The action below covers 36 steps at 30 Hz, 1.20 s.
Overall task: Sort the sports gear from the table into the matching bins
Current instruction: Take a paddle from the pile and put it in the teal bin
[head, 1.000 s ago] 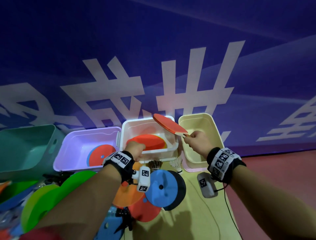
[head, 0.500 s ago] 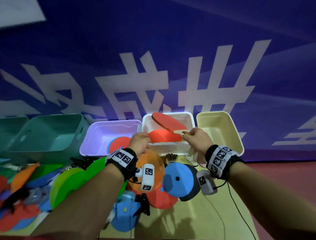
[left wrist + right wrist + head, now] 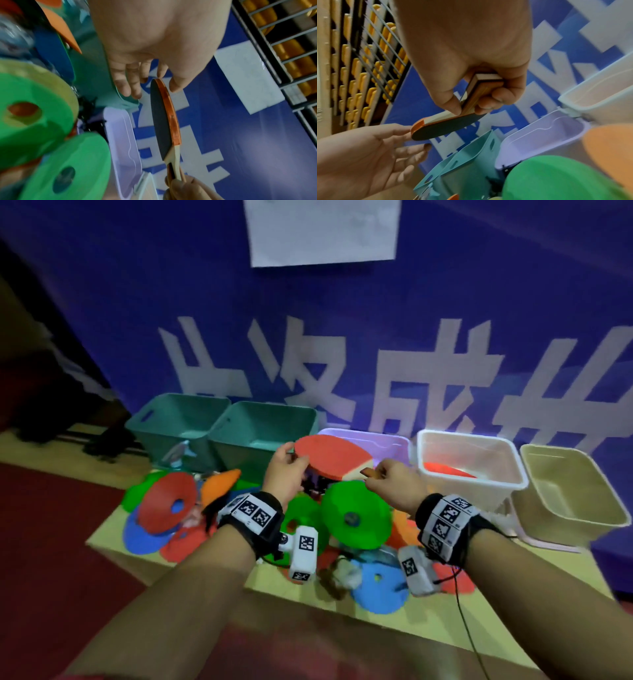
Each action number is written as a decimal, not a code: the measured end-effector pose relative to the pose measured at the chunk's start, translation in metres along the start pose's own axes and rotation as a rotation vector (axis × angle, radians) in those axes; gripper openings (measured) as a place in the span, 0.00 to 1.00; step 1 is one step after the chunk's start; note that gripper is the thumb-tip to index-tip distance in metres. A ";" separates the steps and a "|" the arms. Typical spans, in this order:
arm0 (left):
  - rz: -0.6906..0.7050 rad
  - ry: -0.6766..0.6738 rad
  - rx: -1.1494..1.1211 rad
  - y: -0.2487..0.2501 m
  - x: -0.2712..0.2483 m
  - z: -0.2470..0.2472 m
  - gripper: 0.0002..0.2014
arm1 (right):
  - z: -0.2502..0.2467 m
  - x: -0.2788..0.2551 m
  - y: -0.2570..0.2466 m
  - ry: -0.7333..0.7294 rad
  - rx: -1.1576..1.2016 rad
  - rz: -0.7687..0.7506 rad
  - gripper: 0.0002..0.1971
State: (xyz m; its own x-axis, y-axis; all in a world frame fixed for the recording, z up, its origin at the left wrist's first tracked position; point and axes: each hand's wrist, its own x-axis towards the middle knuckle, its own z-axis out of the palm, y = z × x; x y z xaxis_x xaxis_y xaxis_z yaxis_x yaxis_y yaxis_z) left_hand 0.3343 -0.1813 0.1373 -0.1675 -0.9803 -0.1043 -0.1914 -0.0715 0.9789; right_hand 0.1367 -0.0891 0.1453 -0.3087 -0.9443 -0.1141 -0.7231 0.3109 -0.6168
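A table tennis paddle (image 3: 329,455) with a red top face and a black underside (image 3: 160,121) hangs in the air in front of the lavender bin (image 3: 380,440) and the nearer teal bin (image 3: 263,422). My right hand (image 3: 394,484) grips its wooden handle (image 3: 481,92). My left hand (image 3: 286,474) pinches the far rim of the blade lightly between thumb and index fingertip, with the other fingers (image 3: 130,86) straight beside it. Another red paddle (image 3: 445,469) lies in the white bin (image 3: 428,440).
A second teal bin (image 3: 178,419) stands at the far left and a beige bin (image 3: 575,508) at the far right. Green (image 3: 356,515), red (image 3: 171,501), blue (image 3: 376,583) and orange (image 3: 219,481) foam discs crowd the yellow table (image 3: 205,559) under my wrists.
The view has swung left. The paddle went left from above the white bin to in front of the lavender and teal bins. My left hand left the white bin and took the blade's rim.
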 end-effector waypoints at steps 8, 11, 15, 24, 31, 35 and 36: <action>-0.022 0.249 0.116 -0.037 -0.024 -0.186 0.23 | 0.102 -0.015 -0.140 -0.146 -0.057 -0.245 0.10; -0.033 0.329 0.137 -0.050 -0.027 -0.234 0.24 | 0.131 -0.009 -0.179 -0.181 -0.079 -0.322 0.10; -0.068 0.385 0.188 -0.061 -0.028 -0.284 0.25 | 0.168 0.008 -0.220 -0.209 -0.114 -0.441 0.11; -0.067 0.449 0.245 -0.059 0.050 -0.368 0.26 | 0.224 0.107 -0.298 -0.164 -0.219 -0.556 0.13; -0.045 0.407 0.259 -0.058 0.131 -0.404 0.23 | 0.234 0.181 -0.347 -0.157 -0.287 -0.534 0.14; -0.060 0.330 0.271 -0.064 0.168 -0.412 0.26 | 0.239 0.210 -0.353 -0.158 -0.295 -0.510 0.13; -0.075 0.306 0.279 -0.065 0.180 -0.414 0.27 | 0.241 0.220 -0.354 -0.156 -0.296 -0.499 0.13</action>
State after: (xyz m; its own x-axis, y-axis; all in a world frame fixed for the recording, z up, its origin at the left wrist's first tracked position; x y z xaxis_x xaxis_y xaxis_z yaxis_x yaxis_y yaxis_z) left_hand 0.7168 -0.4290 0.1274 0.1443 -0.9867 -0.0750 -0.4541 -0.1333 0.8809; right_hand 0.4743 -0.4327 0.1511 0.1902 -0.9817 0.0067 -0.9058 -0.1781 -0.3845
